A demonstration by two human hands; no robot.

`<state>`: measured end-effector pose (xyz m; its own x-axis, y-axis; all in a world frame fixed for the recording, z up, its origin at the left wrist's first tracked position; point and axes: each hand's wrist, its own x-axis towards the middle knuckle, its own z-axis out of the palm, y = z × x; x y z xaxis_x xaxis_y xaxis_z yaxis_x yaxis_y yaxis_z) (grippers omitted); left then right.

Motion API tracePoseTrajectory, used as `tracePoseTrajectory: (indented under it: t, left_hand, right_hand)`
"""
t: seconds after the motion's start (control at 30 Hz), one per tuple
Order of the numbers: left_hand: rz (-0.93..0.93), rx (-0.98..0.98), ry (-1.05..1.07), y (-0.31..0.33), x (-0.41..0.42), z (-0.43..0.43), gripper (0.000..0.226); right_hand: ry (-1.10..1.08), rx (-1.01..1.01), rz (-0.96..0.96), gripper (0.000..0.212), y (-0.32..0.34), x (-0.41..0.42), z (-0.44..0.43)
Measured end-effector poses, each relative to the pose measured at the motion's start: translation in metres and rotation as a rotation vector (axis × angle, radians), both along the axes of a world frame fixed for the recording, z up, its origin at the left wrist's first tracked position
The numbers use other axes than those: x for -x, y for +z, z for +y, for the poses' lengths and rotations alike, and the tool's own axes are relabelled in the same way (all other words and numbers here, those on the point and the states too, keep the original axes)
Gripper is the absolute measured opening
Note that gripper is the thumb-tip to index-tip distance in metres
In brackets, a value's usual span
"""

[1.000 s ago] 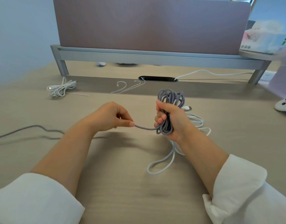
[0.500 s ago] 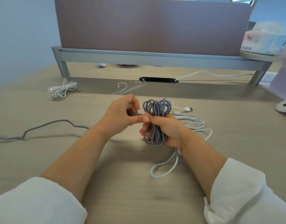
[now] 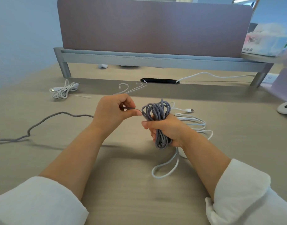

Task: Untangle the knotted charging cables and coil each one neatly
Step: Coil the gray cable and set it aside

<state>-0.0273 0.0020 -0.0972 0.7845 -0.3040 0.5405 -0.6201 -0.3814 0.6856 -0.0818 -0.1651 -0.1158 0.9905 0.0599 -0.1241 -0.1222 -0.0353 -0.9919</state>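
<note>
A grey braided cable (image 3: 155, 111) is gathered in several loops that stand upright in my right hand (image 3: 168, 129), which is closed around the bundle's middle. My left hand (image 3: 114, 113) pinches the loose strand of the same cable just left of the loops. The rest of that strand trails away over the desk to the far left (image 3: 42, 120). Under and behind my right hand lies a loose white cable (image 3: 194, 122) with a USB plug (image 3: 189, 110); one long loop of it reaches toward me. A coiled white cable (image 3: 63, 90) rests at the back left.
A desk divider on grey metal legs (image 3: 65, 69) runs across the back, with a black cable slot (image 3: 159, 80) and a white cord coming out of it. Thin white hooks (image 3: 128, 90) lie nearby. A white game controller (image 3: 285, 108) sits at the right edge, a tissue pack on the shelf above.
My left hand moved right from a stretched strand up to the bundle, laying another loop on it. The trailing grey strand slid right across the desk. My right hand lowered the bundle slightly.
</note>
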Motion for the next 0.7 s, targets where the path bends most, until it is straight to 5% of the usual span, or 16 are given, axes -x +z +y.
tracePoseTrajectory:
  t: [0.2,0.37,0.7]
  left_hand:
    - [0.091,0.063,0.094,-0.005,-0.012,0.003,0.017]
    - [0.331,0.195,-0.061,-0.012,0.000,-0.014,0.013]
    - [0.529,0.230,-0.317,-0.017,0.017,-0.028,0.032]
  right_hand:
    - [-0.284,-0.491,-0.085,0.034,0.001,-0.010,0.002]
    - [-0.313,-0.399,-0.097,0.012,-0.002,-0.007,0.005]
    - [-0.214,-0.362,-0.104,0.009,-0.001,-0.003,0.005]
